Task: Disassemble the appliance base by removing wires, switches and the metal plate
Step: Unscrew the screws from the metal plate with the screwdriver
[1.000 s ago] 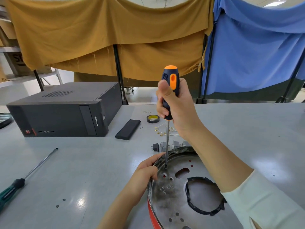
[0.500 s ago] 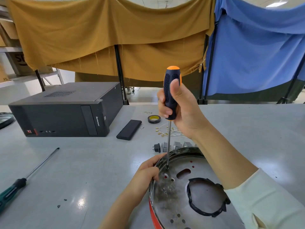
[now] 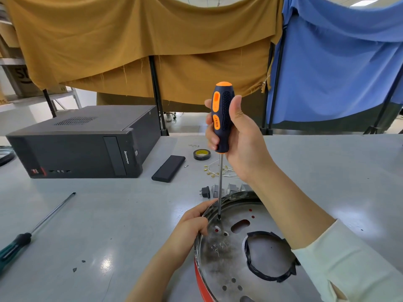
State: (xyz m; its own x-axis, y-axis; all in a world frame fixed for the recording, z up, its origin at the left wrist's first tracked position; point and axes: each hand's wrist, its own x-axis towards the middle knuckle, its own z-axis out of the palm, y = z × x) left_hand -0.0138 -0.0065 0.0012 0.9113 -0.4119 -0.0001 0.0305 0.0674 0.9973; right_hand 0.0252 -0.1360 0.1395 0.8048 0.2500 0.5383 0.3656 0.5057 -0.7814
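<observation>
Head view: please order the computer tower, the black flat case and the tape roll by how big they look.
1. Computer tower, clearly largest.
2. Black flat case.
3. Tape roll, smallest.
All lie at similar depth, so this order seems reliable.

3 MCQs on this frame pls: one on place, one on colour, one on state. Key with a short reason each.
1. Where does the tip of the held screwdriver sit?
A. On the metal plate, near its far-left rim
B. On the computer case
C. On the tape roll

2. What colour is the handle of the spare screwdriver lying on the table?
A. Orange
B. Dark green and black
C. White

3. What is the left hand doing?
A. Lying flat on the table
B. Holding the tape roll
C. Gripping the rim of the appliance base

Key:
1 A: the orange-and-black screwdriver, in the right hand, stands upright with its tip on the metal plate.
2 B: the spare screwdriver lies at the table's left edge.
3 C: the left hand curls over the rim of the appliance base.
</observation>
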